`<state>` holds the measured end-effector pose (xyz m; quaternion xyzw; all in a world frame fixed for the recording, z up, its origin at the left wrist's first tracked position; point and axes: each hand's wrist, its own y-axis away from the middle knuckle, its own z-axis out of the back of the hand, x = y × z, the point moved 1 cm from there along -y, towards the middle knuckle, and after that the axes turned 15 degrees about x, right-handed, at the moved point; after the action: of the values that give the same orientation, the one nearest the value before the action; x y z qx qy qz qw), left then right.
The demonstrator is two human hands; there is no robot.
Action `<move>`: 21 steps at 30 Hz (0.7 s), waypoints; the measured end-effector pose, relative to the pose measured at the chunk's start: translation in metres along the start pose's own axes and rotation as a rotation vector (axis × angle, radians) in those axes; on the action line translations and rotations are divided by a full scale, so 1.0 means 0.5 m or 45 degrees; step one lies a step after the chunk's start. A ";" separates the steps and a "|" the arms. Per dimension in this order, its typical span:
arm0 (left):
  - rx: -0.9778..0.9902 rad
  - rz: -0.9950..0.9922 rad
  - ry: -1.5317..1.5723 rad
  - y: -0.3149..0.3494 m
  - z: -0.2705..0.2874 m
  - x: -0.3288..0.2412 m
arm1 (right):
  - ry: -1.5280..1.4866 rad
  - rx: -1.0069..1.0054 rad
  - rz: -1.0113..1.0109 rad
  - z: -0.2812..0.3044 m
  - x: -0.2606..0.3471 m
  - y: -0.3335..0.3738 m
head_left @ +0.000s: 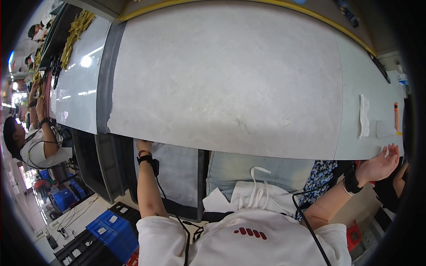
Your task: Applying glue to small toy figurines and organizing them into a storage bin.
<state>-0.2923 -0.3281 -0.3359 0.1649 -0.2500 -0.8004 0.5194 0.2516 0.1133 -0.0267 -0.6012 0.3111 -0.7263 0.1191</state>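
Note:
My left hand (143, 145) is at the front edge of the long pale worktable (226, 80), at the rim of a grey bin (177, 177). Its fingers are mostly hidden, so their hold does not show. My right hand (382, 166) is raised by the table's right front corner, palm up, fingers apart and holding nothing. Closest to it on the tabletop is a small whitish, translucent piece (385, 129). A folded white cloth strip (364, 116) and a slim orange tool (396, 115) lie just beyond. Both wrists wear dark bands.
A yellow-edged shelf (248, 1) runs along the table's far side. Dark crates (100, 164) stand at the left, with blue bins (113, 232) on the floor below. Another person (40, 142) works at the far left beside dull yellow pieces (75, 35).

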 end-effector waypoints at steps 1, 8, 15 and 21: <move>-0.117 -0.090 0.337 -0.024 -0.036 0.043 | 0.003 0.001 -0.008 -0.003 -0.001 -0.001; -0.191 -0.129 0.851 -0.006 -0.038 0.021 | 0.030 0.008 -0.003 0.011 -0.010 -0.001; -0.352 -0.180 0.749 0.009 -0.039 0.026 | -0.086 -0.010 0.079 0.040 -0.017 0.000; -0.386 -0.541 0.711 -0.006 -0.025 -0.029 | -0.014 1.442 0.805 -0.067 0.226 0.013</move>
<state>-0.2821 -0.3166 -0.3480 0.3460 0.0620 -0.8423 0.4086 0.1905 0.0569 0.0570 -0.3285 0.0413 -0.7049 0.6273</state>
